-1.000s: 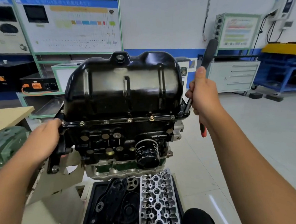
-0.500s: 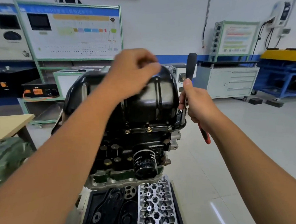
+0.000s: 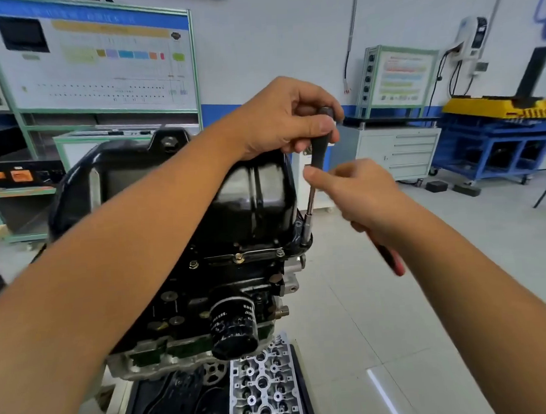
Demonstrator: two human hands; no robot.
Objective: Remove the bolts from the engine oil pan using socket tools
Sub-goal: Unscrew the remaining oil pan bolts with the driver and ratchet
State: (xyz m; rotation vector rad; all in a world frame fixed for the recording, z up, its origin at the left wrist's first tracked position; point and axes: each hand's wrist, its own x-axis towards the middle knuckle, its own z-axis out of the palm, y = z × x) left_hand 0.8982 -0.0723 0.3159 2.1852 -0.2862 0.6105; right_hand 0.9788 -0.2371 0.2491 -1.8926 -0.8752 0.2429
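Note:
The glossy black oil pan (image 3: 255, 188) sits on top of the upturned engine block (image 3: 182, 303). Bolts (image 3: 238, 257) line its front flange. A socket driver (image 3: 310, 195) stands nearly upright at the pan's right corner, its socket (image 3: 304, 233) down on the flange. My left hand (image 3: 289, 120) reaches across the pan and grips the driver's black handle at the top. My right hand (image 3: 359, 192) is just right of the shaft, thumb close to it, fingers curled round a red-handled tool (image 3: 391, 260) that sticks out below the palm.
A black oil filter (image 3: 234, 329) juts from the block's front. Below lie a silver cylinder head (image 3: 262, 391) and a black tray of parts (image 3: 177, 405). A grey drawer cabinet (image 3: 398, 152) and blue bench (image 3: 499, 141) stand behind on the right; tiled floor lies beside the engine.
My left hand left the engine's left side, crossed over the pan and took the driver's handle top. My right hand slid down off that handle, still holding the red-handled tool.

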